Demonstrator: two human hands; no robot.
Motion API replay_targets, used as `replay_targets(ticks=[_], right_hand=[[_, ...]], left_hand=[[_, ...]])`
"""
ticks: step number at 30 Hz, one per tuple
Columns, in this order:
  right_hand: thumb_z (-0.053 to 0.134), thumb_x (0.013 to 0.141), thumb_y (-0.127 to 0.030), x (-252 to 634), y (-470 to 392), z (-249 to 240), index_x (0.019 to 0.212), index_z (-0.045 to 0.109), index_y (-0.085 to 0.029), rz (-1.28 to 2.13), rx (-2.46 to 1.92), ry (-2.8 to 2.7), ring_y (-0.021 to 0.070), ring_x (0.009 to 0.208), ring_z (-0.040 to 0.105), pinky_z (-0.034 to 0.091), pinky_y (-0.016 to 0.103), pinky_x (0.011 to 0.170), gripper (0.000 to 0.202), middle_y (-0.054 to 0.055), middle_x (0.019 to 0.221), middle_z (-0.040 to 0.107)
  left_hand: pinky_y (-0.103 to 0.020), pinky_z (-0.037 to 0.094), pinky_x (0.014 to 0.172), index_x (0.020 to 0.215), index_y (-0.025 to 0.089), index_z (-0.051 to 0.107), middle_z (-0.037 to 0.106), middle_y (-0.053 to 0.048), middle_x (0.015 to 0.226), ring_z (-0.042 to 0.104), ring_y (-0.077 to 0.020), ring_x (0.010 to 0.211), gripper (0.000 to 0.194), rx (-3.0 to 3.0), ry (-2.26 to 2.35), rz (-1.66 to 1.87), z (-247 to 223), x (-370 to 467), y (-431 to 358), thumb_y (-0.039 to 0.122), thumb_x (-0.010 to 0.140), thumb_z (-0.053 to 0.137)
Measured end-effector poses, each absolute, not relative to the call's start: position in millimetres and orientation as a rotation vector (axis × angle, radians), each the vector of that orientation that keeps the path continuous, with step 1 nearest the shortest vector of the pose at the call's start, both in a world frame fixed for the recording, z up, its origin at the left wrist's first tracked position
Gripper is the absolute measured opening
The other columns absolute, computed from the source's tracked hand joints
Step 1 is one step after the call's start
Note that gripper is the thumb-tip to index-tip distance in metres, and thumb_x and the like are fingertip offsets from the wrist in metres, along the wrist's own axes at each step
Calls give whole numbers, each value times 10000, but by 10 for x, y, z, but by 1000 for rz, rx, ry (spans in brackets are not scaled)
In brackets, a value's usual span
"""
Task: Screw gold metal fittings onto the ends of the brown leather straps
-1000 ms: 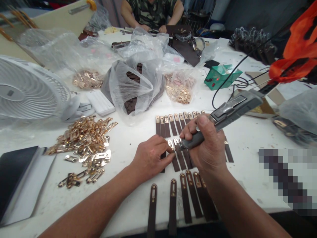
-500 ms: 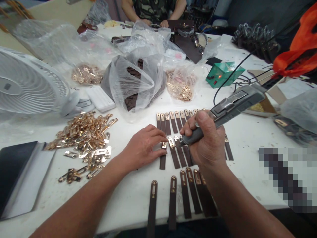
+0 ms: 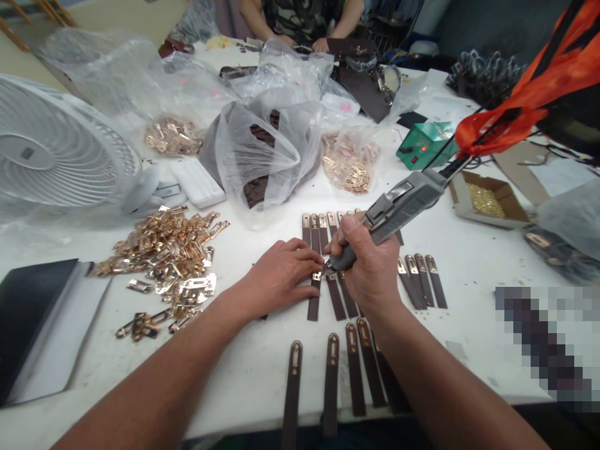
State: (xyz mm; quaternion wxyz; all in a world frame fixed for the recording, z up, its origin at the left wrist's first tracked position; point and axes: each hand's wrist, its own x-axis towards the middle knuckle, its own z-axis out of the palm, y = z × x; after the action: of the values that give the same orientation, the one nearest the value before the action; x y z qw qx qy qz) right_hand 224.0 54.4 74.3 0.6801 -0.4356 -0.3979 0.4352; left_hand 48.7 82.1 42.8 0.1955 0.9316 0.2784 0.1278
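Note:
My right hand (image 3: 374, 265) is wrapped round a grey electric screwdriver (image 3: 405, 201), its tip slanting down to the left. That tip is at the gold plate on the end of a dark brown strap (image 3: 314, 307). My left hand (image 3: 280, 275) steadies this strap, fingertips near the plate and thumb against its side. Whether the bit sits in a screw is too small to tell. Beside it lie more plated straps (image 3: 334, 299), partly hidden by my right hand. A back row of straps (image 3: 322, 232) and a front row (image 3: 330, 381) also carry gold plates.
At left are a pile of gold plates (image 3: 162, 250), a white fan (image 3: 65, 147) and a dark folder (image 3: 35, 325). Plastic bags (image 3: 276, 150) stand behind. A green power box (image 3: 424, 145), an orange cloth (image 3: 510, 125) and a carton of small gold parts (image 3: 513, 215) are at right. Another person (image 3: 302, 25) sits opposite.
The screwdriver and my right hand have moved left, bringing the tip to the strap at my left hand. The orange cloth has swung left, and the view has shifted slightly.

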Motion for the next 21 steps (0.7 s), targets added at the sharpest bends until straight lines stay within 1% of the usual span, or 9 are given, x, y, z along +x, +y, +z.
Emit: replay_targets(ticks=[4,8,13,16,21], right_hand=[[874,873,-469,2209,561,662,746,603,-192,948,-1023,-935,136,550,588,501,283,587,407,-22,608,607],[864,881,-475,2203,570,606,786,613,-192,929,-1046,-973,136,535,573,488,286,582,390,-21,601,615],[843,891,-444,2211,553,573,772,592,-203,902,-1016,-1070,130,544,544,478,293,563,368,-26,619,586],[804,908,-407,2210,525,567,788,578,-217,925,-967,-1180,130,530,519,466,296,537,319,-35,611,566],[802,879,-382,2220,535,508,798,560,-228,918,-939,-1295,128,536,495,463,291,521,298,-39,618,543]], left_hand=[[-445,459,925,1064,214,760,755,-10,1283,605,-299,1222,321,2606,799,361,415,499,834,497,925,818],[-441,455,929,1020,223,774,759,-10,1267,602,-297,1221,301,2587,803,388,376,496,845,491,901,842],[-435,455,922,1031,245,791,769,-1,1241,611,-297,1212,303,2560,830,409,346,497,852,478,860,881],[-429,462,931,1065,261,799,769,8,1254,618,-292,1228,310,2544,845,423,333,503,850,463,849,891],[-396,477,901,1038,284,796,768,15,1142,643,-268,1184,223,2532,873,485,289,512,838,428,877,851]])
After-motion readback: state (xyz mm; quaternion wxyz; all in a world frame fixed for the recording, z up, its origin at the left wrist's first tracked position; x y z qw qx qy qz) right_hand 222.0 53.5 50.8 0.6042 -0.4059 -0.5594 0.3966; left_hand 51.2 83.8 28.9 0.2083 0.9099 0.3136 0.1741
